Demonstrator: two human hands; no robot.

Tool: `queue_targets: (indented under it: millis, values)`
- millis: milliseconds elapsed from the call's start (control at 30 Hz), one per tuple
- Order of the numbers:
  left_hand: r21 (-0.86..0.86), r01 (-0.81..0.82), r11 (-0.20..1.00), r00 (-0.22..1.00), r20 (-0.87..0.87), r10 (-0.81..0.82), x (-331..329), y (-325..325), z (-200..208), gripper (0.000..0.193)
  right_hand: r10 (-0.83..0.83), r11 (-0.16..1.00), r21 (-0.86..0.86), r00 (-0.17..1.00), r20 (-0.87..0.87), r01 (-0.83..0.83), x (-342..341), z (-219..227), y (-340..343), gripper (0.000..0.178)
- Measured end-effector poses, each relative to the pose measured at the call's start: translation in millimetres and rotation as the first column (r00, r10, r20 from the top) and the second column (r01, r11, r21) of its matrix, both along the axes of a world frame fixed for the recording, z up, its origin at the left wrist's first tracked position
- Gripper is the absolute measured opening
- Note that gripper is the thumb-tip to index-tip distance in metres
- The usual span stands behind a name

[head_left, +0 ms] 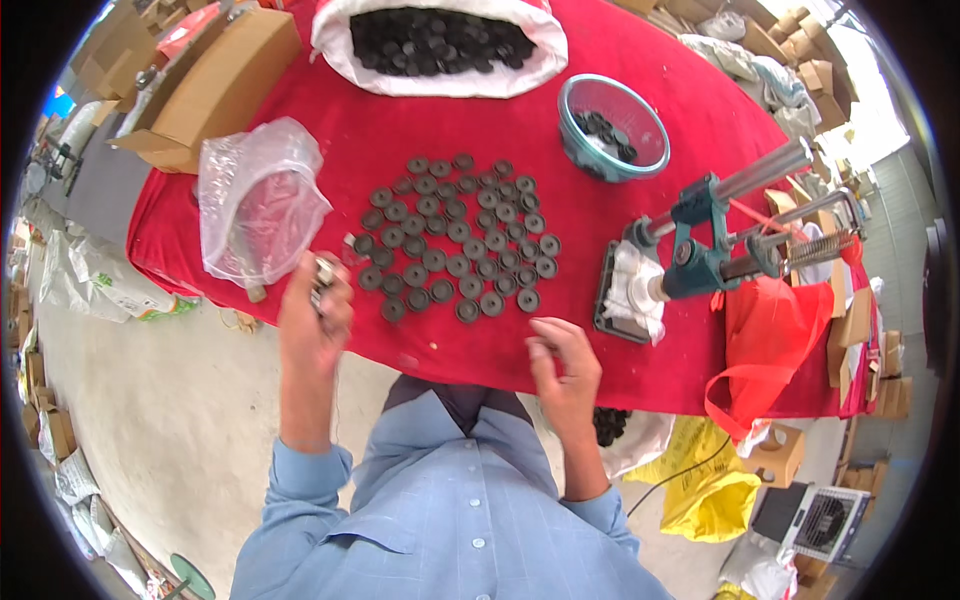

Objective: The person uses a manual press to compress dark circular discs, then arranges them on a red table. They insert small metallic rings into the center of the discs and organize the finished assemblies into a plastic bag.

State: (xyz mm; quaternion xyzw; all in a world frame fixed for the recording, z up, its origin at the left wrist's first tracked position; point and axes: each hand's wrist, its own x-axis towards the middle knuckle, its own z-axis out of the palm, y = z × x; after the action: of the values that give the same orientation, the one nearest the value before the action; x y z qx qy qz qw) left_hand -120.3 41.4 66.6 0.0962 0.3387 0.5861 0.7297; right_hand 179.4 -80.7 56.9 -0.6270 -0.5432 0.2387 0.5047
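Observation:
My left hand (pixel 318 312) is closed around some small shiny metal pieces (pixel 325 272), just past the table's near edge and beside a clear plastic bag (pixel 262 200). Their exact kind is too small to make out. My right hand (pixel 566 365) hovers at the front edge, fingers loosely bent and thumb apart, with nothing visible in it. Many round black discs (pixel 458 232) with raised centres lie spread over the red cloth (pixel 450 345) between and beyond my hands. A teal hand press (pixel 690 250) stands to the right, with white wrapping around its base.
At the far side lies a white sack (pixel 440 84) full of black parts. A blue-green bowl (pixel 600 168) holds more of them. Cardboard boxes (pixel 215 85) stand at the far left. A red bag (pixel 770 340) hangs at the right edge, above a yellow bag (pixel 705 480).

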Motion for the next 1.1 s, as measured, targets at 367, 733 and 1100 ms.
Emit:
queue_targets:
  millis: [367,733,1100]
  values:
    - [-0.048,0.512,0.858,0.745,-0.471,-0.472,113,-90,-38,0.021,0.110,0.960,-0.234,0.974,-0.200,-0.156,-36,-10,-11,0.026]
    - [-0.210,0.542,0.814,0.839,0.076,-0.539,108,-63,-38,0.032,-0.106,0.992,0.102,0.910,0.401,0.071,20,-40,46,0.022]
    - [-0.141,0.611,0.779,0.791,0.090,-0.605,103,-63,-47,0.038,-0.018,0.991,0.113,0.783,0.622,-0.068,21,-47,55,0.027]
